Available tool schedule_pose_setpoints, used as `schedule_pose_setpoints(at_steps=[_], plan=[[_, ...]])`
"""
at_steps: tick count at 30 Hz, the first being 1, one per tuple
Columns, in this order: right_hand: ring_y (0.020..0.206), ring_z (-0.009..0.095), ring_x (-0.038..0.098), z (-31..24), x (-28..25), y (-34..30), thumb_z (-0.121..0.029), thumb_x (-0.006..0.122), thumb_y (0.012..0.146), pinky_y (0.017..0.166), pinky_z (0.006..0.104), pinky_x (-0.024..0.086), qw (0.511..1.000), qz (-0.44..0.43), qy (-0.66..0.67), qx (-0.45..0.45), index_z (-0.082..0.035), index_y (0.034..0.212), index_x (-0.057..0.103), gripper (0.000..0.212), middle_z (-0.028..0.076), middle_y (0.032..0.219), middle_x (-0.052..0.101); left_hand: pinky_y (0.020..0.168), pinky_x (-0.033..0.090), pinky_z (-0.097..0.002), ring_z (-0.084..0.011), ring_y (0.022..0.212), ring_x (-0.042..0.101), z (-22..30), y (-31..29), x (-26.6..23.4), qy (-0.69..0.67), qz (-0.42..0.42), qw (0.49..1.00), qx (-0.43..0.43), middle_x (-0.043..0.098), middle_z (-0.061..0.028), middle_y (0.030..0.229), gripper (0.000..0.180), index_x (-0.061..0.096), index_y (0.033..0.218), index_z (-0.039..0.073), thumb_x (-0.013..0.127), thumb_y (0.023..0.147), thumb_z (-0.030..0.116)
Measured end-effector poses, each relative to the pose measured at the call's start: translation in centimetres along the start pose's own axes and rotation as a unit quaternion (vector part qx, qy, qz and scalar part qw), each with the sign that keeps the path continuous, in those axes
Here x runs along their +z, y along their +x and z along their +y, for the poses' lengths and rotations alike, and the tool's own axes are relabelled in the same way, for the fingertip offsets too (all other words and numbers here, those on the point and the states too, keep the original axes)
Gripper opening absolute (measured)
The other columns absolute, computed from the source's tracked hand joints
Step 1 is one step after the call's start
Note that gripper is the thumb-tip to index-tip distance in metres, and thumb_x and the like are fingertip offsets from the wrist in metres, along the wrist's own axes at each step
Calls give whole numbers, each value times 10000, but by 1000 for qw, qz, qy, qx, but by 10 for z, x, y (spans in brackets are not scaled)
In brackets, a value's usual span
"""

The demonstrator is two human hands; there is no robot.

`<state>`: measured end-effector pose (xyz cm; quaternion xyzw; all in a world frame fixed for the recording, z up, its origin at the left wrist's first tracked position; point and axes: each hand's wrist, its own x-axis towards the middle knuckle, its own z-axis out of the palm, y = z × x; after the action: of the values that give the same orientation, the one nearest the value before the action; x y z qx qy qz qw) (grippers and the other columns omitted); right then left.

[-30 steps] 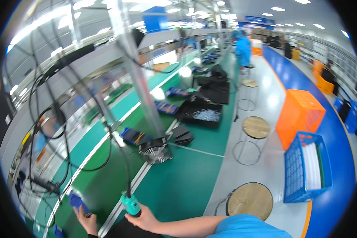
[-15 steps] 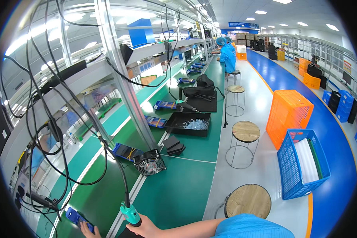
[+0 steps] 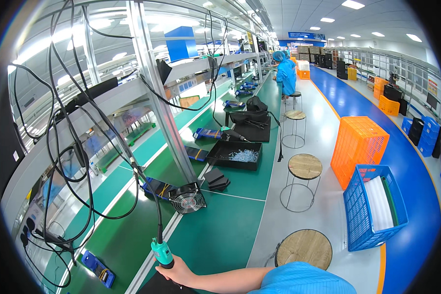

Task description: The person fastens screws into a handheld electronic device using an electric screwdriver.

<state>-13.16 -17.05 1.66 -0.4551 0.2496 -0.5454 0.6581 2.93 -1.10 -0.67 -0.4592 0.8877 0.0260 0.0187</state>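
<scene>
The right hand (image 3: 179, 272) is gripping a teal corded tool (image 3: 162, 252) in the near part of the scene. On its left, a blue device (image 3: 98, 269) is lying on the green belt (image 3: 132, 240); farther away, a black tray (image 3: 225, 163) is holding small pale pieces (image 3: 244, 156).

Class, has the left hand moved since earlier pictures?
Yes: the left hand has moved off the blue device left of the silver rail, and out of view.

Factory hall: long workbench (image 3: 225, 220), stools (image 3: 304, 166)
</scene>
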Motion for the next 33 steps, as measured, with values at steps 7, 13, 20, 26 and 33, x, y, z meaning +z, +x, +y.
schedule_pose_setpoints(at_steps=[7,13,20,26,33], plan=[[508,57,463,0,-2,2,-84,616,864,494,224,376,1000,-8,4,9,-36,1075,514,239,-20,658,498,1092,144,-600,-390,1400,121,21,-19,16,16,-10,1000,-11,127,-162,1527,567,281,1446,106,339,931,337],[499,54,472,-12,-3,1,-98,623,850,464,220,374,998,-3,24,-51,-50,1063,535,236,-20,688,520,1102,156,-567,-361,1404,132,39,-3,10,20,-1,993,-114,144,-145,1528,577,253,1455,103,335,938,346],[575,89,530,-15,-7,2,-111,640,831,551,257,431,997,29,-37,-64,-35,1112,534,310,10,727,568,1112,142,-539,-357,1402,139,39,22,0,-66,69,975,-203,153,-135,1528,672,223,1463,110,411,922,461],[670,144,559,-5,-1,1,-135,659,810,683,301,457,977,25,-163,-137,-29,1177,503,412,56,760,607,1084,238,-510,-371,1346,278,50,35,-42,-141,204,959,-139,317,-170,1457,581,415,1352,48,623,839,223],[670,270,611,-9,-1,-2,-111,649,793,691,323,479,978,-15,-182,-102,0,1209,481,462,142,769,619,1048,325,-466,-364,1265,395,30,41,-11,-176,220,948,-145,471,-167,1340,440,528,1224,5,643,814,117]])
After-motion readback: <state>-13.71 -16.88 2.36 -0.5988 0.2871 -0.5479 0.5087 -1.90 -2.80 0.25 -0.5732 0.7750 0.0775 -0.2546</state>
